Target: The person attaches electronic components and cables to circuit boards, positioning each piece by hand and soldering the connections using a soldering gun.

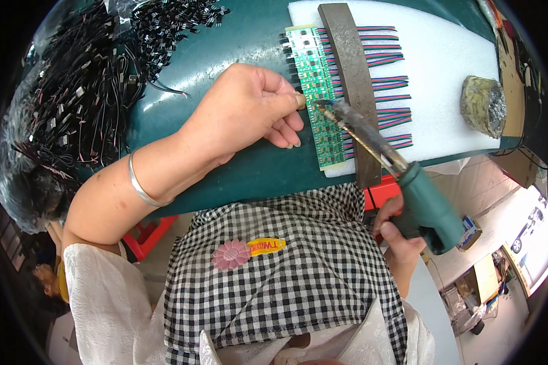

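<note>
A long green circuit board panel [316, 125] lies on a white foam sheet, with short striped ribbon wires [393, 81] running out from its right side. Several black pieces stick out along the upper part of its left edge. My left hand [246, 106] is at that edge, thumb and forefinger pinched together; whatever sits between them is hidden. From the lower right, my right hand [400, 240] grips a soldering iron [432, 210] by its green handle, partly behind it. The iron's tip reaches the middle of the panel, close to my left fingertips.
A heavy dark metal bar [350, 67] lies across the wires on the foam sheet [447, 55]. A foil-and-yellow lump [483, 106] sits at the foam's right side. Black cables [85, 91] pile up at the left of the green table [225, 36], with small black parts [164, 24] behind.
</note>
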{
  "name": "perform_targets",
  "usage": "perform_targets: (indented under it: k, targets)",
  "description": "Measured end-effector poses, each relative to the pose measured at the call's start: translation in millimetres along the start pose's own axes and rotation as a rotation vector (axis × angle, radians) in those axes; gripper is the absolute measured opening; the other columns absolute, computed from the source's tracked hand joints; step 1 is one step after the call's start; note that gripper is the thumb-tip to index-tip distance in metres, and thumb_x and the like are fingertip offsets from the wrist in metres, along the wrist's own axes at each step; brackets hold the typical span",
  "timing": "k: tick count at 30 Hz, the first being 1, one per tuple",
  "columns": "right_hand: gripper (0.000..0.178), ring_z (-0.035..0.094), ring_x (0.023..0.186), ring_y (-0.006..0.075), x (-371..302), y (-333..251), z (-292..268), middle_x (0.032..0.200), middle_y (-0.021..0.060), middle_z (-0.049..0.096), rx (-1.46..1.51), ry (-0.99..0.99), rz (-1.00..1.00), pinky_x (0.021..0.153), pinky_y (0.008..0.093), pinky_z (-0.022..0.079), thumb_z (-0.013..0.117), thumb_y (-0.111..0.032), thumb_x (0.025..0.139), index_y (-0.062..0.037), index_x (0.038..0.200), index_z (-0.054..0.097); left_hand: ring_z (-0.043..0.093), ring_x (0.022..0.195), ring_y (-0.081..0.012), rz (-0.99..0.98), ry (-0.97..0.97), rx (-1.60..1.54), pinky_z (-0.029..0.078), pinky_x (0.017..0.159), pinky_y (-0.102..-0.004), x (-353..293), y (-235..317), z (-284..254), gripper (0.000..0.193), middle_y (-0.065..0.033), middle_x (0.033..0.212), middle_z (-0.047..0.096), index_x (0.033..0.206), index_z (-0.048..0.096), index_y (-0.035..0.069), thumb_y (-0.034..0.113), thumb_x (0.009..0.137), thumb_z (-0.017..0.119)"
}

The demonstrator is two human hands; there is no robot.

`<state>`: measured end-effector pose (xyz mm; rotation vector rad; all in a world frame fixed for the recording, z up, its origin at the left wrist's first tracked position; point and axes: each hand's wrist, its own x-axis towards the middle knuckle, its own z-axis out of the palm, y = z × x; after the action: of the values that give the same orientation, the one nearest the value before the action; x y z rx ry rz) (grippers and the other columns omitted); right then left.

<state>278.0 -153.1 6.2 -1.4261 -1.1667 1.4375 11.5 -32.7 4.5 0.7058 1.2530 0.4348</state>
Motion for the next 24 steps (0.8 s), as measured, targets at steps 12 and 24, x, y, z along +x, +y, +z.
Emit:
perform_targets:
  k: [12, 24]
  targets:
    - [0.061, 0.050, 0.046, 0.0158, 5.1, -6.8, 0.6, 0.060, 0.0084, 0.049, 0.230, 0.008, 0.013, 0.040, 0.0244, 0.042, 0.075, -0.018, 0.070, 0.0090, 0.114, 0.042, 0.062, 0.057, -0.0159, -0.001, -0.003, -0.009, 0.052, 0.052, -0.0233, 0.2, -0.1, -0.4, 0.018, -0.0094, 0.069, 0.061, 0.084, 0.057, -0.004, 0.013, 0.088, 0.056]
    - [0.057, 0.049, 0.044, 0.0162, 4.4, 2.1, -2.6, 0.056, 0.0097, 0.050, 0.158, -0.018, -0.040, 0.041, 0.0243, 0.040, 0.075, -0.016, 0.068, 0.0072, 0.110, 0.044, 0.063, 0.057, -0.0157, -0.002, -0.013, -0.024, 0.052, 0.052, -0.0230, -0.3, -1.3, -1.3, 0.017, -0.0087, 0.069, 0.061, 0.082, 0.057, -0.003, 0.013, 0.087, 0.056]
